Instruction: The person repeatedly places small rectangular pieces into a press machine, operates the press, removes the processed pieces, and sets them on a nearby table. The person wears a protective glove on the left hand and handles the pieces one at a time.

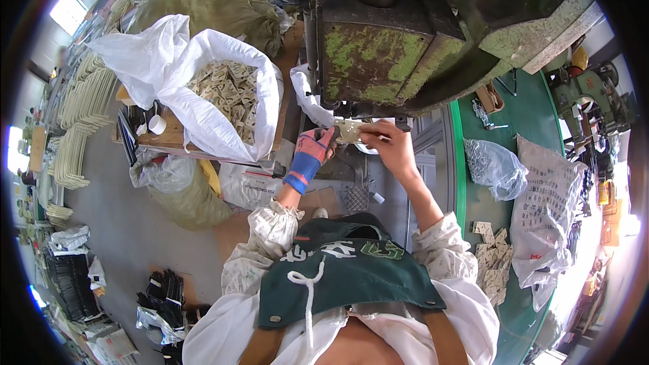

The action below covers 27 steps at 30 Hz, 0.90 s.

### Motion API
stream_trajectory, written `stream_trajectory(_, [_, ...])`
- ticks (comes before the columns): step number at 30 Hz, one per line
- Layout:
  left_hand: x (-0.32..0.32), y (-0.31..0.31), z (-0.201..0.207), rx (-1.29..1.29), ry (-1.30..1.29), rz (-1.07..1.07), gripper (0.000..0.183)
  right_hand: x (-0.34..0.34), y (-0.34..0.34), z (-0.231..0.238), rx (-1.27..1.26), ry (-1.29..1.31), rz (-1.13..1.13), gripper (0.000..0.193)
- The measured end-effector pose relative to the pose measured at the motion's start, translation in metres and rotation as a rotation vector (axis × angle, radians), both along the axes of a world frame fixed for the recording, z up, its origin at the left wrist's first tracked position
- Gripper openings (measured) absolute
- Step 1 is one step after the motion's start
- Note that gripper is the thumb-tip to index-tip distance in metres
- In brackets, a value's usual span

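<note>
Item: small flat metal plate, under green press. Left hand, gloved, fingers pinching left edge; right hand, bare, fingers pinching right edge. Likely stiff, light, sharp-edged; grip edges.

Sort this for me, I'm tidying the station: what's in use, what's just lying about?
In use: left hand, gloved, and bare right hand holding a small metal piece under the green press.

Lying about: white sack of pieces, clear plastic bag, black gloves.
</note>
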<state>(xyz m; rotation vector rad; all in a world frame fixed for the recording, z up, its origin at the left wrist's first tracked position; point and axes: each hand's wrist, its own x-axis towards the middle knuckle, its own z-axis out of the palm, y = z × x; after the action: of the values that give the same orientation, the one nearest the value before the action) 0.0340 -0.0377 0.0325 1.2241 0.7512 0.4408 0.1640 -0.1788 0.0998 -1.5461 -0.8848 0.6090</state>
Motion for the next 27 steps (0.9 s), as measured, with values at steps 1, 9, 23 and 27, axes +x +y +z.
stream_trajectory(1, [-0.002, 0.001, 0.004, 0.014, 0.003, -0.021, 0.033, -0.003, 0.007, 0.002, -0.013, -0.140, -0.011, 0.017])
stream_trajectory(9, [-0.001, 0.001, -0.001, -0.039, -0.114, -0.030, 0.027, -0.012, 0.040, -0.002, -0.060, 0.008, -0.145, 0.014])
stream_trajectory(23, [0.007, 0.024, -0.052, 0.299, -0.267, -0.052, 0.020, -0.012, 0.029, 0.007, -0.229, -0.309, -0.298, 0.028])
stream_trajectory(27, [0.000, 0.021, -0.024, 0.588, -0.181, -0.171, 0.005, 0.013, 0.027, -0.040, -0.183, -0.233, -0.261, 0.037])
